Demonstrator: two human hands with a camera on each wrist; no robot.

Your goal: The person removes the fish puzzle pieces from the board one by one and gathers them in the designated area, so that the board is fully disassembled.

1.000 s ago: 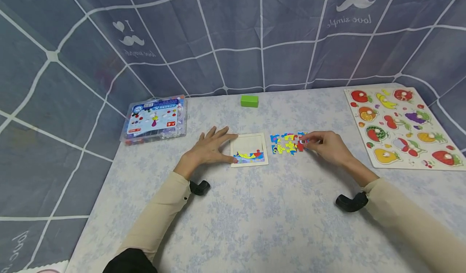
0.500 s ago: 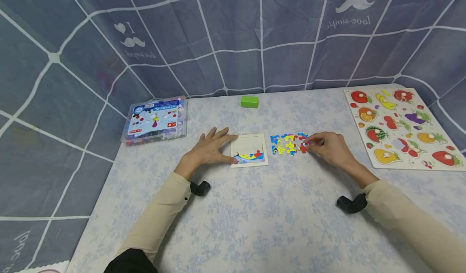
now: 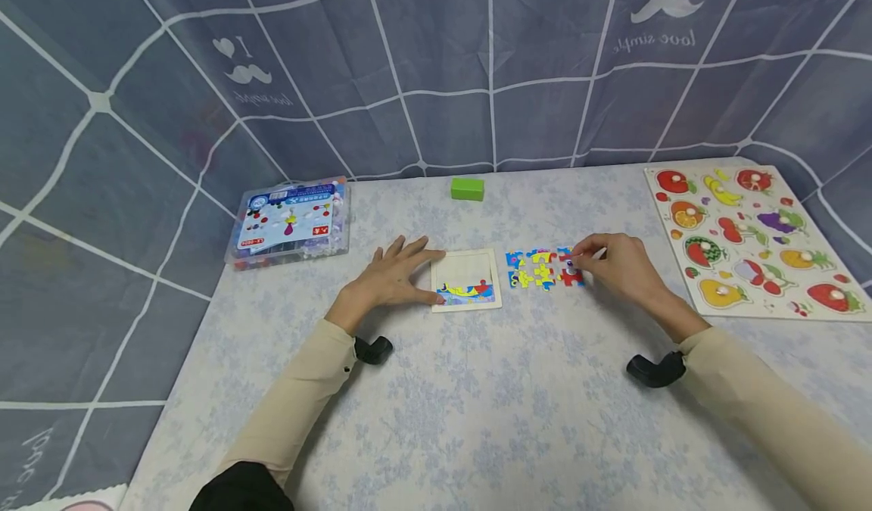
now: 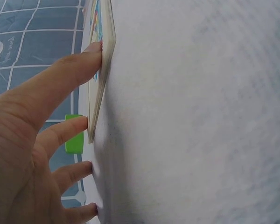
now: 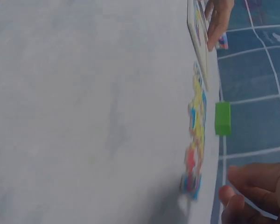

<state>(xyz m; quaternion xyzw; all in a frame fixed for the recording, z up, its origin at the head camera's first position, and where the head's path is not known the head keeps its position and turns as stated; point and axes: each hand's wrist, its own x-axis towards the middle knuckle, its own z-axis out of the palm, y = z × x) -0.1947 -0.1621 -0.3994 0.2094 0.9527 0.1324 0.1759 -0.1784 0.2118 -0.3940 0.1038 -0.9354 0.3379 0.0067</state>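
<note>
A light wooden puzzle frame [image 3: 467,311] lies in the middle of the table, its lower part filled with blue, yellow and red pieces. At its left side rests my left hand [image 3: 391,276], fingers spread, the thumb [image 4: 86,63] on the lower corner and the index fingertip at the upper corner. Right of the frame lies a cluster of jigsaw pieces [image 3: 543,271], mostly yellow, with red and blue ones at its right end. My right hand [image 3: 620,265] hovers by that end, thumb and index slightly apart; the right wrist view shows nothing between them.
A green block [image 3: 467,189] stands at the back. To the back left is a clear plastic box [image 3: 289,225] with a printed label. A large fruit puzzle board [image 3: 756,242] covers the right side. A grey-blue gridded curtain [image 3: 450,64] hangs behind the table.
My right hand was at the red pieces, shifted slightly right, then rose and moved back from them, uncovering more of the cluster's right end. My left hand and the frame stay put.
</note>
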